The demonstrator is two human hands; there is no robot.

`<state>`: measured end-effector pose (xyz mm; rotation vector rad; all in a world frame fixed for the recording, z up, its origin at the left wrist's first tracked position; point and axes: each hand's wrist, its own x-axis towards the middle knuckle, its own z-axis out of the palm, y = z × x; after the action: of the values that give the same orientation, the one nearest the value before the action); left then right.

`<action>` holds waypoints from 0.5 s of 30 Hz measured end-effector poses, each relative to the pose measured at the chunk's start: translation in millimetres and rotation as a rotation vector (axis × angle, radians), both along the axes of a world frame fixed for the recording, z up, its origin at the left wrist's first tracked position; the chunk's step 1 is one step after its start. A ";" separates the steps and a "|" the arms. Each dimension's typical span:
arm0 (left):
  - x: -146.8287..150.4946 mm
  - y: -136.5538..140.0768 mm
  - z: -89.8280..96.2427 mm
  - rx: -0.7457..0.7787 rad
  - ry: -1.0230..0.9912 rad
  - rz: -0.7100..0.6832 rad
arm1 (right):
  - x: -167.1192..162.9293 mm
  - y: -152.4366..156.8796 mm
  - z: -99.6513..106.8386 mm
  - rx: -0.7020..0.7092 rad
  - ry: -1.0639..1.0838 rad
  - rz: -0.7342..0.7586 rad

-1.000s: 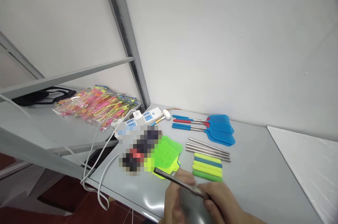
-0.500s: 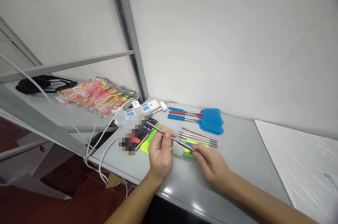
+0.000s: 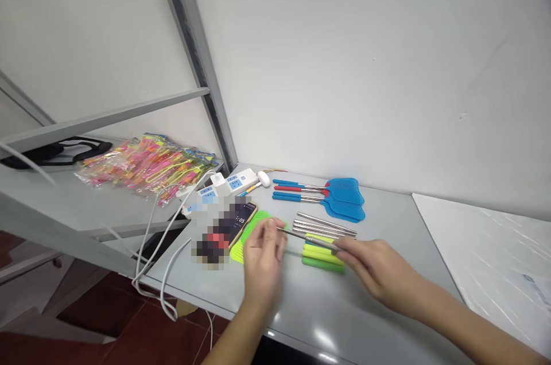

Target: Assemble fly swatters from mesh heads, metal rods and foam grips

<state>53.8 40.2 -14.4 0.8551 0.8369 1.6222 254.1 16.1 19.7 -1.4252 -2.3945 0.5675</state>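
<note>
Between my two hands a thin metal rod (image 3: pixel 306 236) is held nearly level above the table. My left hand (image 3: pixel 264 253) pinches its left end. On its right end, the fingers of my right hand (image 3: pixel 364 259) are closed. Beneath the rod lie several yellow and green handle grips (image 3: pixel 322 266). Just behind them are several loose metal rods (image 3: pixel 325 225). Green and yellow fly swatter heads (image 3: pixel 249 236) lie left of my left hand, which partly covers them. Farther back rest several blue and red fly swatters (image 3: pixel 344 200), their heads to the right.
A phone (image 3: pixel 241 221), partly blurred out, lies left of the swatter heads. Behind it are a white power strip (image 3: pixel 236 182), a small white case (image 3: pixel 263 178) and loose white cables (image 3: pixel 161 250). Bagged colourful items (image 3: pixel 150 167) fill the left shelf. A white wrapped board (image 3: pixel 491 250) lies at right.
My right hand has moved right along with the rod's right end, and the rod's left end is now at my left fingers instead of sticking out past them. The view has shifted slightly.
</note>
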 end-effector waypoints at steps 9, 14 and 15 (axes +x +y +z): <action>11.2 -9.4 -24.3 -0.066 0.130 -0.207 | -13.4 -14.1 -10.4 -0.196 0.232 -0.047; 3.2 1.5 -15.4 0.063 0.340 -0.291 | -23.2 0.2 -9.1 -0.250 0.680 -0.122; 6.2 2.8 -12.6 0.071 0.407 -0.347 | -24.4 5.5 -9.0 -0.260 0.783 -0.145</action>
<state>60.0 43.0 -27.0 1.3305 0.8535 1.1963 229.7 21.7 10.8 -1.1491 -1.6280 1.1702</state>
